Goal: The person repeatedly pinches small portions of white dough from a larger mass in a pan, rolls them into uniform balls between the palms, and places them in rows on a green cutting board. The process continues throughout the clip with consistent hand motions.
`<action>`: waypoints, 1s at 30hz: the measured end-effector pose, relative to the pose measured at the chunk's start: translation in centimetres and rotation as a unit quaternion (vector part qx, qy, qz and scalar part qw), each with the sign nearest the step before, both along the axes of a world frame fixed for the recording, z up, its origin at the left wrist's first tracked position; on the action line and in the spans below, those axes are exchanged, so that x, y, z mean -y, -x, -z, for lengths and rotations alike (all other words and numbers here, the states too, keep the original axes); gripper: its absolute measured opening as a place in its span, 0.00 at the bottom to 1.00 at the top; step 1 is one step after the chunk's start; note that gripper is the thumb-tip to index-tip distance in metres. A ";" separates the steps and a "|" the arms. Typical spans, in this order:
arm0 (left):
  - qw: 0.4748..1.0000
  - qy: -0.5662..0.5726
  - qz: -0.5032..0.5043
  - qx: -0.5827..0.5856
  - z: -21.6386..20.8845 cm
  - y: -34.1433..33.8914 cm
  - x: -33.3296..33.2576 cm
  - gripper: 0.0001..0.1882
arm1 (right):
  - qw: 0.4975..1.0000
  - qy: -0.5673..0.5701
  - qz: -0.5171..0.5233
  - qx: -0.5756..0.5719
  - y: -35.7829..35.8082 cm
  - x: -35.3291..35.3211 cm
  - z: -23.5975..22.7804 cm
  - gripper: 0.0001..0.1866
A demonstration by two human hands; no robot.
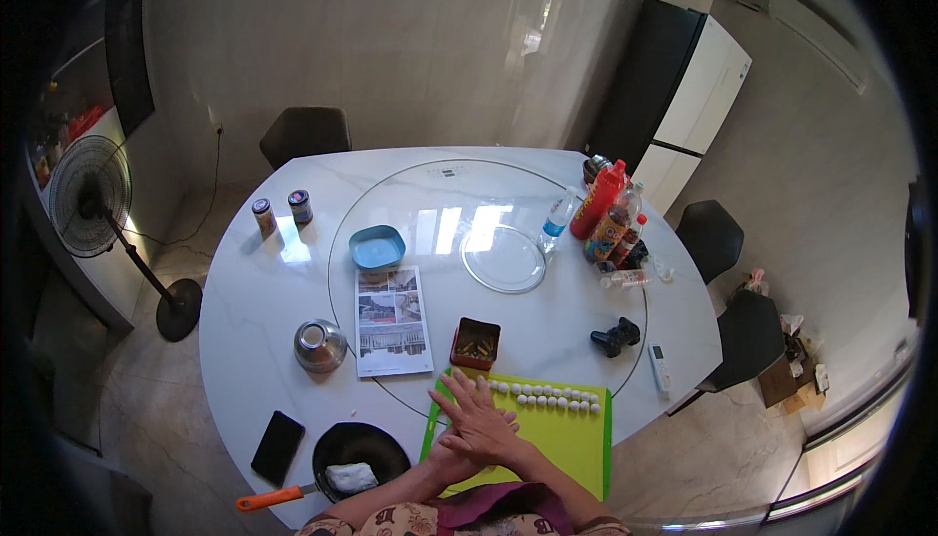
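Note:
Over the near left part of a lime-green board [562, 453], my two hands lie palm against palm. My right hand [477, 427] is on top, its fingers stretched out and spread. Beneath it is my left hand [452, 458], mostly covered, with some straight fingertips showing past the right hand's edge. Whatever may be between the palms is hidden. Small white balls [557, 399] line up in two rows along the board's far edge. Just beyond the hands stands a dark red square tin [476, 343] with small brass-coloured pieces inside.
Left of the board is a black pan [391, 450] holding a white lump [352, 477]; a phone [278, 446] and metal bowl [320, 345] are nearby. Farther off are a printed sheet [393, 321], blue dish [377, 247], game controller [615, 337], remote [660, 368] and several bottles [611, 218].

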State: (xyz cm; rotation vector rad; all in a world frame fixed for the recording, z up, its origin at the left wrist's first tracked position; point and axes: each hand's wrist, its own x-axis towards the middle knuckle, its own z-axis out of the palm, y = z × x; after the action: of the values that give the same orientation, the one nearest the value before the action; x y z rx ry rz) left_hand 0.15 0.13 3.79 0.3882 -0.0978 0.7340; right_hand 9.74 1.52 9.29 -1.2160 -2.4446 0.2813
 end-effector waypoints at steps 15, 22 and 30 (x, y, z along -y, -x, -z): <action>0.982 0.160 0.056 0.083 2.5 -0.5 0.0 0.49 | 0.992 -0.005 -0.124 -0.012 2.5 2.8 -0.6 0.42; 0.989 0.109 0.029 -0.096 -1.5 0.6 -0.4 0.47 | 0.998 0.038 -0.045 -0.028 -0.2 1.7 0.1 0.41; 0.998 -0.001 -0.051 -0.025 2.4 0.3 -0.8 0.45 | 0.999 0.019 -0.020 -0.037 0.4 0.5 0.8 0.42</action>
State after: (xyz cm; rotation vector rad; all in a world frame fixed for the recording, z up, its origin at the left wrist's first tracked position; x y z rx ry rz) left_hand -0.16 0.95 1.43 0.4167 -0.0311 0.8241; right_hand 9.35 1.04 8.48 -1.1521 -2.4116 0.3800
